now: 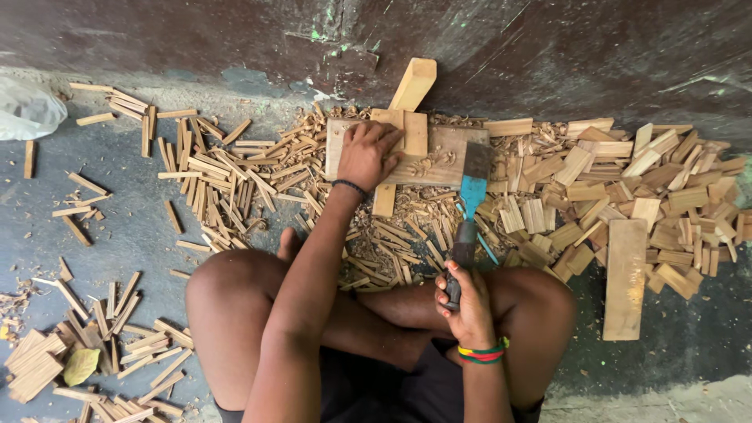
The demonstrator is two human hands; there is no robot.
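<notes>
Wood strip [385, 196], pale and narrow, lies across a flat board [446, 160] on the floor just beyond the person's crossed legs, its near end hanging over the board's near edge. The left hand [366, 153] presses down on it, fingers spread flat over the strip and the board. The right hand [468, 301] is wrapped tight around the handle of a broad chopping blade [472, 184] with a blue band, held upright just right of the strip, its edge over the board. Shavings and offcuts [407, 235] litter the ground around the board; thin split sticks [204, 176] lie to the left, wider short blocks [627, 180] are heaped to the right, and a longer plank [625, 278] rests nearer on the right. I judge the main risk to be the blade coming down close to the spread fingers, since they lie near its path. The strip could also skid or tip off the board's edge if the pressing hand eases, and loose shavings under the board might let it shift.
</notes>
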